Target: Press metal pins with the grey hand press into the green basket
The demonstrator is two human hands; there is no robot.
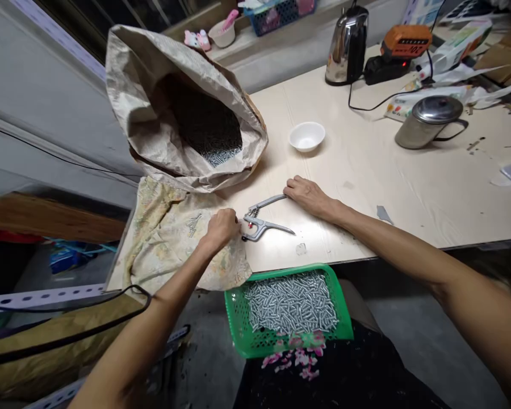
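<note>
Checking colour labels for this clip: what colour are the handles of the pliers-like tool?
The handles are grey, seen best in the head view.

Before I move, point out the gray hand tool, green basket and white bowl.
Gray hand tool (269, 225): head view, on its lower handle.
Green basket (342, 304): head view, on its right-hand wall.
White bowl (307, 137): head view, on its inside.
</note>
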